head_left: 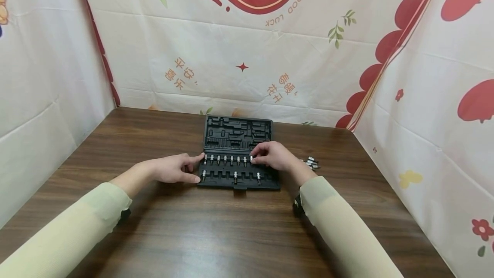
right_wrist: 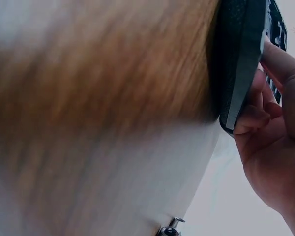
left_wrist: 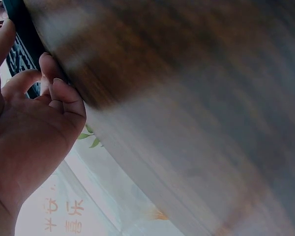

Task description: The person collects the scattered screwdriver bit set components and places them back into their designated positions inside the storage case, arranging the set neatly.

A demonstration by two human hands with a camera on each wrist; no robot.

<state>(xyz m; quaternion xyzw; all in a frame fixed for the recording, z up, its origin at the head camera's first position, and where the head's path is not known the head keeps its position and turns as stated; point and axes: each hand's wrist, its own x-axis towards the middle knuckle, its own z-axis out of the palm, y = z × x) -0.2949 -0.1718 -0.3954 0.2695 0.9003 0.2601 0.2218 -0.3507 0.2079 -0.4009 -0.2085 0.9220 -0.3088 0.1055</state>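
Note:
A black plastic case (head_left: pixel 239 182) lies unfolded on the table, its moulded lid (head_left: pixel 235 133) toward the back. Silver-topped bit sockets (head_left: pixel 225 160) stand in a row along the case's upper slots, with 3 more, such as one bit socket (head_left: pixel 235 177), spaced along the lower row. My right hand (head_left: pixel 273 157) pinches a bit socket (head_left: pixel 251 159) at the right end of the upper row; in the right wrist view this socket is hidden. The thumb and index finger of my left hand (head_left: pixel 173 168) are spread and touch the case's left edge.
A small pile of loose bit sockets (head_left: pixel 312 163) lies on the brown wooden table (head_left: pixel 216 231), right of the case. Printed cloth walls (head_left: pixel 216 46) enclose the table at the back and both sides.

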